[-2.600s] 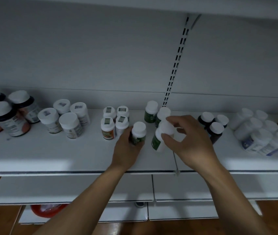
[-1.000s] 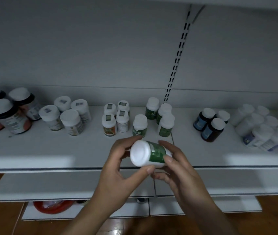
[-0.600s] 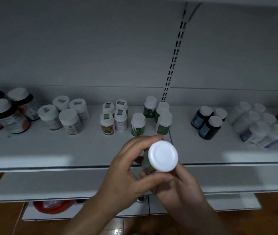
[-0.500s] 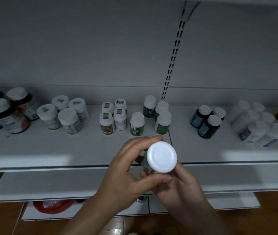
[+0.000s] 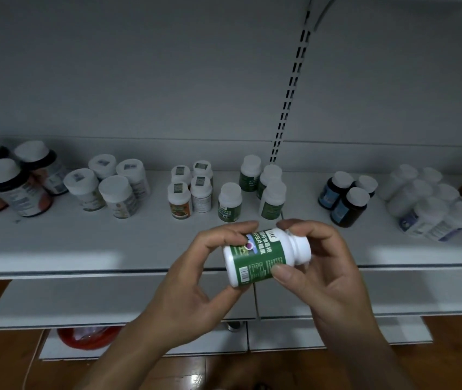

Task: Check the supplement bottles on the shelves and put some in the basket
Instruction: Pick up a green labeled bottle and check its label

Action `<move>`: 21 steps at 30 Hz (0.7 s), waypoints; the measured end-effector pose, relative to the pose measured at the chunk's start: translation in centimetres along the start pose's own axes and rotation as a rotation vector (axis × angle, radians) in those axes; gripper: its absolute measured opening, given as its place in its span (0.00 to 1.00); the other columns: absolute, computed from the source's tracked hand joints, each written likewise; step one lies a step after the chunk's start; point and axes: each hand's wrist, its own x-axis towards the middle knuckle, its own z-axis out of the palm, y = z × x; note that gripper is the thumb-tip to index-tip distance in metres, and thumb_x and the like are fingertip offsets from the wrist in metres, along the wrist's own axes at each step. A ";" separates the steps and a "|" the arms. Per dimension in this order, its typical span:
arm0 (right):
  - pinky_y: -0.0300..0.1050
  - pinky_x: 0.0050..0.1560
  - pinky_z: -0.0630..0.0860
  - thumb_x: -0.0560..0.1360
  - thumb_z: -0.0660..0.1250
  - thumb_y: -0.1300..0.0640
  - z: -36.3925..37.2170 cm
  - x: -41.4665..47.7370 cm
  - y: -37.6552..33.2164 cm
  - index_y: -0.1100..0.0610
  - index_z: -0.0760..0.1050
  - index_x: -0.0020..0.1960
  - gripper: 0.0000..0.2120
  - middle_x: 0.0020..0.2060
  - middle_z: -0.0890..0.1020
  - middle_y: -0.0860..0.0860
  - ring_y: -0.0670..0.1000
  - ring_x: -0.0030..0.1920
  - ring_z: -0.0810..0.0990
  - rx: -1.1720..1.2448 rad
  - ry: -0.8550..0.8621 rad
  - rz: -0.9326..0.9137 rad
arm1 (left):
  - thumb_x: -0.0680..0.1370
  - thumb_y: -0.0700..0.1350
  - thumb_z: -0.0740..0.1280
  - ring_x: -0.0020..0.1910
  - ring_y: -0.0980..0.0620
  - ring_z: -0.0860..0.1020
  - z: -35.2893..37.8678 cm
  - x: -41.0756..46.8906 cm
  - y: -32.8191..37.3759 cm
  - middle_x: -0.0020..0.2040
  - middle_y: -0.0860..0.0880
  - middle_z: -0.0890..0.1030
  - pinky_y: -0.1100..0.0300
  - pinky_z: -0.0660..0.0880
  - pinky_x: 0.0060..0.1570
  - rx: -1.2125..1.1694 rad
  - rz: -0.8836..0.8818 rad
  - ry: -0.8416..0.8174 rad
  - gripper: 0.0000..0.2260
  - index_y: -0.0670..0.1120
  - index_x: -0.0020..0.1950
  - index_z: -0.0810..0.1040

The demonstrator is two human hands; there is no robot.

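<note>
A white bottle with a green label [image 5: 260,256] lies sideways in front of the shelf edge, cap to the right and label facing me. My left hand [image 5: 193,280] grips its base end, while my right hand [image 5: 322,266] holds its cap end with thumb on the label. Three matching green-label bottles [image 5: 252,198] stand on the white shelf [image 5: 83,243] just behind. A red basket [image 5: 89,337] shows partly on the floor at lower left, under the lower shelves.
Groups of other bottles stand along the shelf: dark jars [image 5: 13,184] far left, white-capped jars [image 5: 108,187], small bottles [image 5: 190,190], dark blue-label bottles [image 5: 345,198], white bottles [image 5: 426,204] at right. Two lower shelves [image 5: 83,299] jut out below. A slotted upright [image 5: 291,88] runs up the back wall.
The bottle has been turned from cap-toward-me to lying sideways with its label facing me. Both hands have kept hold of it.
</note>
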 end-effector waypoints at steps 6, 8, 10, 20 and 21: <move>0.47 0.59 0.77 0.67 0.74 0.58 -0.8 -0.2 0.2 0.46 0.74 0.58 0.21 0.63 0.76 0.47 0.54 0.63 0.77 -0.241 -0.111 -0.066 | 0.69 0.46 0.74 0.56 0.54 0.81 0.1 -0.5 -0.3 0.57 0.55 0.82 0.61 0.76 0.55 -0.189 -0.208 0.039 0.20 0.55 0.60 0.76; 0.47 0.59 0.77 0.68 0.73 0.59 -0.9 -0.2 0.1 0.45 0.75 0.58 0.21 0.63 0.76 0.46 0.54 0.64 0.76 -0.289 -0.152 -0.066 | 0.70 0.50 0.72 0.49 0.56 0.82 0.3 -0.3 -0.1 0.50 0.54 0.84 0.64 0.77 0.49 -0.272 -0.299 0.044 0.16 0.48 0.56 0.78; 0.43 0.56 0.78 0.67 0.74 0.57 -0.8 -0.1 -0.1 0.45 0.76 0.57 0.20 0.60 0.78 0.46 0.51 0.61 0.78 -0.314 -0.140 -0.045 | 0.70 0.55 0.67 0.45 0.60 0.81 0.5 -0.1 -0.1 0.46 0.55 0.85 0.69 0.75 0.45 -0.274 -0.360 0.046 0.17 0.46 0.53 0.79; 0.43 0.45 0.81 0.67 0.70 0.46 -0.9 0.4 0.1 0.41 0.77 0.58 0.19 0.53 0.81 0.44 0.47 0.51 0.82 -0.236 -0.041 0.133 | 0.69 0.45 0.74 0.61 0.49 0.79 0.6 0.2 -0.5 0.61 0.50 0.81 0.59 0.77 0.55 -0.314 -0.284 0.025 0.21 0.52 0.62 0.77; 0.44 0.49 0.81 0.68 0.71 0.49 -0.9 0.3 0.2 0.42 0.76 0.60 0.21 0.55 0.81 0.44 0.48 0.53 0.81 -0.250 -0.074 0.115 | 0.68 0.48 0.74 0.57 0.50 0.81 0.7 0.3 -0.6 0.58 0.49 0.82 0.59 0.78 0.52 -0.333 -0.327 0.063 0.20 0.50 0.60 0.78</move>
